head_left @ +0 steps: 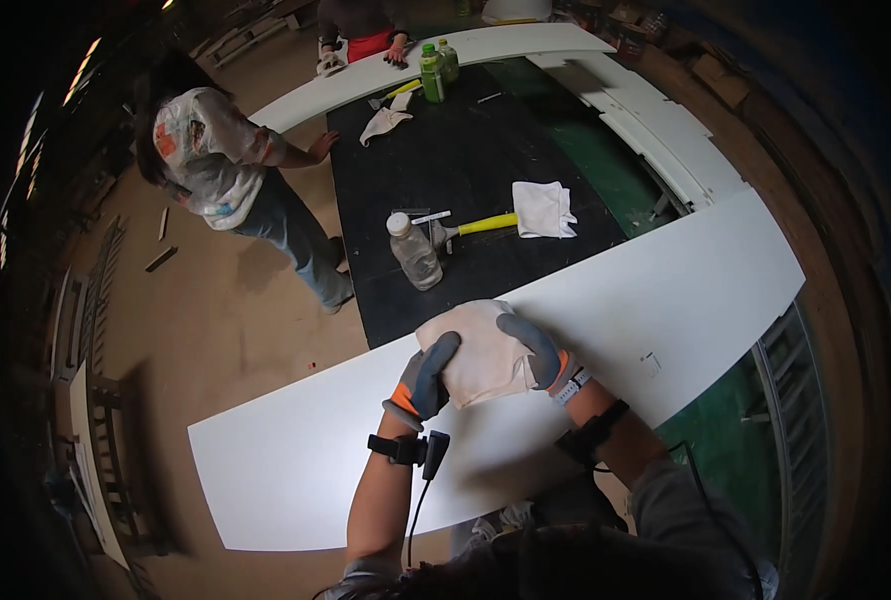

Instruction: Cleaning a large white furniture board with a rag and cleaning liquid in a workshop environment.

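Between my two hands is a folded, pale pinkish cloth (483, 355), held above a long white panel (295, 465). My left hand (423, 382), in a grey and orange glove, grips its left side with the thumb on top. The right side is pinched by my right hand (541, 356), gloved alike; the fingers under the cloth are hidden. Past the cloth, on a black tabletop (395, 190), stands a clear bottle (415, 255) with a white cap. Beside it lie a white marker (431, 216) and a yellow-handled tool (487, 224), its handle end meeting a white cloth (543, 210).
Across the table runs another white panel (525, 42), with a person in red (365, 45) behind it. A second person (220, 155) stands at left, hand on the table edge. Green bottles (432, 75), a cloth (383, 124) and another yellow-handled tool (400, 92) sit near the far panel.
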`<state>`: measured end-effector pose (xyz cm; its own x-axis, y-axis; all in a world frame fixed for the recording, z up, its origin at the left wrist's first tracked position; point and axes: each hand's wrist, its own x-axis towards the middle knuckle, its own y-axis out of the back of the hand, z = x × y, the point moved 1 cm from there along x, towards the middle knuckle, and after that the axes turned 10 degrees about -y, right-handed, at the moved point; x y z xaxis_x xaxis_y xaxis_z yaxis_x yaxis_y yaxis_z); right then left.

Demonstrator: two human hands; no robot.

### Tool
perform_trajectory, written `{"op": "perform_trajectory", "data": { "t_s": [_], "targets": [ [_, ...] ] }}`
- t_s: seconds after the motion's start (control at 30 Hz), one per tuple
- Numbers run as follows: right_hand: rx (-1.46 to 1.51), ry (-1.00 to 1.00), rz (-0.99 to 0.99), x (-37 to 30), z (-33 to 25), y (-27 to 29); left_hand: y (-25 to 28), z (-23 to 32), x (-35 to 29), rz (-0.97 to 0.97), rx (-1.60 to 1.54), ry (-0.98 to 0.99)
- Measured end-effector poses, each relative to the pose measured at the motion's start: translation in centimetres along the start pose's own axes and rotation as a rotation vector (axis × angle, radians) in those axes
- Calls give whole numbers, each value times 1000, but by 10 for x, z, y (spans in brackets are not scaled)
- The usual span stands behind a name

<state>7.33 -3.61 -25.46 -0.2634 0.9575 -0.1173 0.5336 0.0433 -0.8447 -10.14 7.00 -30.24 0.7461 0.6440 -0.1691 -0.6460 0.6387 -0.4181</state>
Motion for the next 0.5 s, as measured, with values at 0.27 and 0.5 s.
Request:
{"op": "perform_trajectory", "data": {
  "t_s": [0.27,0.5],
  "targets": [
    [-117,-194,463,14,-95,155,-11,14,155,-32,1179,-614],
    [-1204,160,1484,3,-199,238,-77,10,236,418,1705,-456]
  ]
}}
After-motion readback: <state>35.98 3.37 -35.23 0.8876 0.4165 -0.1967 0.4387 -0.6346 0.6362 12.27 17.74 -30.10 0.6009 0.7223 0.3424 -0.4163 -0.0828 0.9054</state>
